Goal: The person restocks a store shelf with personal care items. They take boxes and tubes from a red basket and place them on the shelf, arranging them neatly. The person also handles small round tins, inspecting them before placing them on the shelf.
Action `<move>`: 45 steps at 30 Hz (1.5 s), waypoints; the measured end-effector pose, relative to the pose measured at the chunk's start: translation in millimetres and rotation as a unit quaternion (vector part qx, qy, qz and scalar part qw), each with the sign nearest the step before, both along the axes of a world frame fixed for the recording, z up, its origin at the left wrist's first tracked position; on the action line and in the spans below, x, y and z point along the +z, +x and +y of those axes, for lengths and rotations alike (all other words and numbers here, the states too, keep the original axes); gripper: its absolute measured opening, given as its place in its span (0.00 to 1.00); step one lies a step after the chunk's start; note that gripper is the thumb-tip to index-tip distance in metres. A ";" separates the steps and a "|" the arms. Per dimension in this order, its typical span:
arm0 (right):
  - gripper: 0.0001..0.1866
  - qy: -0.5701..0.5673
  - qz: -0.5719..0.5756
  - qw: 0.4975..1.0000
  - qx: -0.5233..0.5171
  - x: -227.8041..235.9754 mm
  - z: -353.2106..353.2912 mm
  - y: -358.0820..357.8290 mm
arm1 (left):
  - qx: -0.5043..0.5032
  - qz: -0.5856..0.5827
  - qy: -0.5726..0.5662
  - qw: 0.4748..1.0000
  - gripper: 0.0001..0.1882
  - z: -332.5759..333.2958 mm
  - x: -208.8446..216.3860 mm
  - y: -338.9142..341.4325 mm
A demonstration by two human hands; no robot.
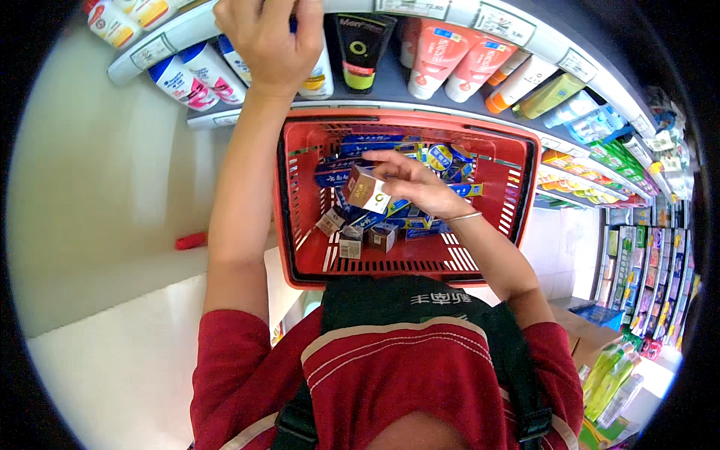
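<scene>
My right hand [424, 187] is over a red shopping basket [409, 276], its thumb and fingers closed on a small brown-and-white box [366, 192]. Beneath it in the basket lie several blue toothpaste-like cartons [371, 217] and more small boxes, one of them a brown-and-white box [382, 237]. Raised to the shelf's edge rail [345, 11], my left hand [270, 45] covers part of a white bottle [319, 79]. Its fingertips run past the top of the picture, so what they touch is hidden.
A shelf [397, 94] behind the basket holds a black tube [361, 52], pink tubes [435, 60] and shampoo-like bottles [184, 82]. Shelving [645, 270] with packaged goods stands at right. A red object [191, 241] lies at left, by a pale wall [97, 187].
</scene>
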State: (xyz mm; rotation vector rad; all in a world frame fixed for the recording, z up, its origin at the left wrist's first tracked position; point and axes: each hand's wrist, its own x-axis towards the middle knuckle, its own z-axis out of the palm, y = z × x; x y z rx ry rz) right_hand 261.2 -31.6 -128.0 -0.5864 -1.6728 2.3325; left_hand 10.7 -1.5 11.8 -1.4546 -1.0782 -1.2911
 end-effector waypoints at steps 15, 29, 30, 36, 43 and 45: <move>0.30 0.381 0.220 0.823 -0.358 240.6 74.9 47.8 | -0.002 -0.029 -0.035 0.999 0.07 -8.2 3.6 2.7; 0.25 0.394 -0.115 0.885 -0.218 279.4 184.0 -8.5 | -0.015 -0.039 -0.040 0.998 0.11 -8.1 3.0 2.3; 0.24 0.384 -0.114 0.893 -0.207 280.9 183.3 -10.4 | -0.020 -0.039 -0.037 0.998 0.11 -7.6 3.4 2.9; 0.22 0.368 -0.106 0.902 -0.200 284.4 179.9 -24.3 | -0.021 -0.043 -0.040 0.998 0.11 -7.8 3.6 3.5; 0.22 0.413 -0.060 0.876 -0.242 274.3 179.4 -27.0 | -0.028 -0.037 -0.018 0.999 0.09 -5.3 5.0 2.3; 0.23 0.480 -0.040 0.820 -0.310 261.5 171.0 -24.1 | -0.025 -0.034 -0.026 0.999 0.08 -5.3 1.0 1.6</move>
